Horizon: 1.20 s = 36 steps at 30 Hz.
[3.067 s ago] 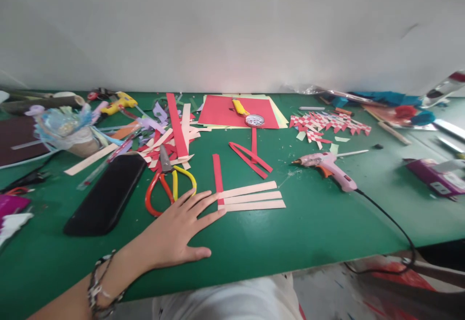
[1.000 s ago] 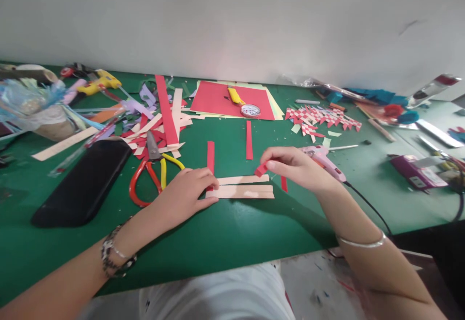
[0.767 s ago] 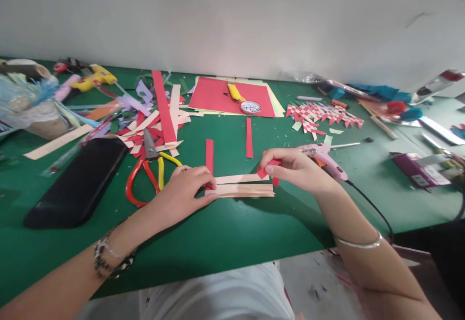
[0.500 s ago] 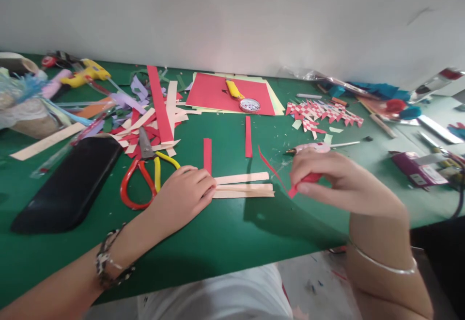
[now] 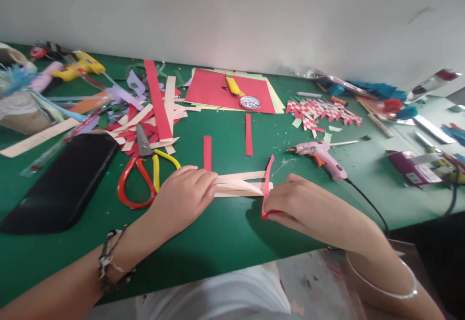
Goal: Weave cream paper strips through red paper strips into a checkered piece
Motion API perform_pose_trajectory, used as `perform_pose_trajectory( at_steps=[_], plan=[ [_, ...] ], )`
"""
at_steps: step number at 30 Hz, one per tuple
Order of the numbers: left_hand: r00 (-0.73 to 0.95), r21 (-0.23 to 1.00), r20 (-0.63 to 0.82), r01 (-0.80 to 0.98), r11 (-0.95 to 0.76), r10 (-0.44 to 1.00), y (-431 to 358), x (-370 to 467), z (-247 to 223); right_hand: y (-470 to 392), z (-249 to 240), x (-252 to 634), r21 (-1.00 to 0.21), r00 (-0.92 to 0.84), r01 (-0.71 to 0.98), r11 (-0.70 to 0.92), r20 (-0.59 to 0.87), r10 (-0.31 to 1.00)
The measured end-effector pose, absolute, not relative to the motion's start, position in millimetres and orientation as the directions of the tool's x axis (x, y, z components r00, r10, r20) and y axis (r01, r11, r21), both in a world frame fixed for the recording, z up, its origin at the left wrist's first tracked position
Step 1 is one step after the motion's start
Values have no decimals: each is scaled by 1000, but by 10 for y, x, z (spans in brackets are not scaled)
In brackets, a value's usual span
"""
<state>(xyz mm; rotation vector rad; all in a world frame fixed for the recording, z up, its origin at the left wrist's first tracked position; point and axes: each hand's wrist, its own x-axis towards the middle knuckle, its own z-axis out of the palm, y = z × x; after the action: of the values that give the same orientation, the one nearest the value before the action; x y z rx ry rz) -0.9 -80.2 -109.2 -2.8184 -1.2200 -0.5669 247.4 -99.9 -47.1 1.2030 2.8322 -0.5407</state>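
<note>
My left hand (image 5: 187,191) presses down on the left ends of the pale cream paper strips (image 5: 241,190), its fingers curled together over them. One cream strip bows up off the others. Pinched in my right hand (image 5: 301,201) is a red paper strip (image 5: 268,182), standing crosswise at the right ends of the cream strips. More red may be folded inside that hand, but the fingers hide it. A short red strip (image 5: 207,152) stands out just beyond my left fingers, and another loose red strip (image 5: 249,135) lies farther back.
Scissors (image 5: 143,140) and a black case (image 5: 65,184) lie left, before a heap of paper scraps (image 5: 145,121). A pink glue gun (image 5: 319,152) with a cord rests right. Behind are red sheets (image 5: 210,87), a yellow cutter (image 5: 234,86) and red-white woven pieces (image 5: 319,111).
My right hand has moved left and down from in front of the glue gun, bringing the red strip to the cream strips. One cream strip now lifts. My left hand stays in place.
</note>
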Motion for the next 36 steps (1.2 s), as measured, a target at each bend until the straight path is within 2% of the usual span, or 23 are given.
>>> perform_pose_trajectory(
  at_steps=[3,9,14,19,23,28,33,36],
  plan=[
    [618,128,343,715,-687,707,-804,-7,-1100,-990,-522,2381,-202,-715,698,687,-245,654],
    [618,104,380,711,-695,688,-804,-3,-1124,-1037,-601,2285,-102,-778,629,771,-80,623],
    [598,106,397,723,-682,696,-810,-4,-1129,-1064,-652,2222,24,-824,559,829,-98,558],
    [583,96,413,736,-670,699,-819,-5,-1128,-1070,-661,2197,56,-817,571,819,-56,574],
    [565,115,406,748,-653,718,-831,3,-1133,-1090,-676,2204,23,-796,605,796,2,605],
    [598,107,401,721,-684,694,-835,11,-1154,-1123,-739,2173,0,-818,564,826,134,559],
    [687,3,337,683,-730,644,-829,10,-1183,-1130,-698,2108,144,-813,573,807,223,538],
    [698,-5,318,678,-735,642,-833,1,-1186,-1133,-683,2088,232,-809,583,779,249,532]
  ],
)
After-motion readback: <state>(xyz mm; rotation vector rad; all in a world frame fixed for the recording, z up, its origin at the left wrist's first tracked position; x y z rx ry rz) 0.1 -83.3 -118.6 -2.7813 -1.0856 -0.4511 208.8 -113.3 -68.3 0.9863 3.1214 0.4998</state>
